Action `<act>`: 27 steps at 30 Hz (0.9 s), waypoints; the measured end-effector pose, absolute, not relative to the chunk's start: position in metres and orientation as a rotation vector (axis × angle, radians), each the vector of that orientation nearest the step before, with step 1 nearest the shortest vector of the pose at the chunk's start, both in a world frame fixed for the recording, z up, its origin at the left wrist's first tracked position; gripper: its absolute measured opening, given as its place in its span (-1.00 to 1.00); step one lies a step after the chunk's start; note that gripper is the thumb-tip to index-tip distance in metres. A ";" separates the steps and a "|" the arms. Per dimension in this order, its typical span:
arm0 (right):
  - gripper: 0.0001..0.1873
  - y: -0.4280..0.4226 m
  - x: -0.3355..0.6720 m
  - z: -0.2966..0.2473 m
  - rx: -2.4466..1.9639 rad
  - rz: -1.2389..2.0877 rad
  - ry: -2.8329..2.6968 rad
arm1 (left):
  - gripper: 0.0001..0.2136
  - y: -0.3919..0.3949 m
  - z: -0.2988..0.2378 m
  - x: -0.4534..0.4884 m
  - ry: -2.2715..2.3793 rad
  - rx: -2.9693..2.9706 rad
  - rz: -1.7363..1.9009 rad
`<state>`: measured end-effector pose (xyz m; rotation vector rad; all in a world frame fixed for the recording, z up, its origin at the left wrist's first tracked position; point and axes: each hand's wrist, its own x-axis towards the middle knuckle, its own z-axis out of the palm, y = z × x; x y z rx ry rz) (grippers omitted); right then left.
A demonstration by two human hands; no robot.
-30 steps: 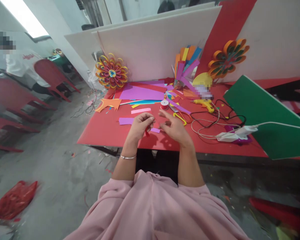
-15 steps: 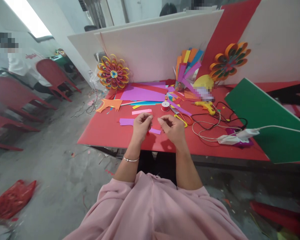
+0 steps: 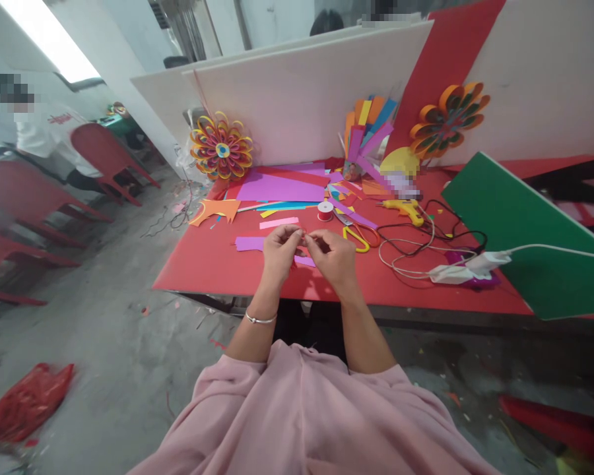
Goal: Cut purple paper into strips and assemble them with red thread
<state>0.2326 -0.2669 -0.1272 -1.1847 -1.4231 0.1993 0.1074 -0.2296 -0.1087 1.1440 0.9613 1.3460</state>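
Both hands meet over the red table [image 3: 212,264], just above a purple paper strip [image 3: 250,243]. My left hand [image 3: 280,251] is closed in a pinch, and a small red piece shows under its fingers. My right hand [image 3: 332,259] is also pinched, its fingertips touching those of the left hand. What the right fingers hold is too small to make out. A red thread spool [image 3: 325,210] stands just beyond the hands, and yellow-handled scissors [image 3: 356,236] lie to its right.
A yellow glue gun [image 3: 406,208], tangled cables and a white power strip [image 3: 453,272] lie to the right. A green board [image 3: 519,231] leans at far right. Paper flowers [image 3: 221,146] and coloured sheets lie at the back. Red chairs and a person stand at left.
My right hand has moved left and closed from spread fingers into a pinch, meeting my left hand. My left hand has stayed almost in place.
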 end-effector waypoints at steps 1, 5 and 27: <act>-0.79 -0.266 0.233 -0.128 -1.197 0.202 -1.422 | -0.75 -0.230 -0.109 0.107 0.966 1.174 1.343; -0.77 -0.264 0.234 -0.130 -1.258 0.222 -1.391 | -0.81 -0.230 -0.113 0.108 0.979 1.276 1.357; -0.77 -0.263 0.236 -0.141 -1.199 0.414 -1.388 | -0.79 -0.228 -0.117 0.106 1.021 0.984 1.314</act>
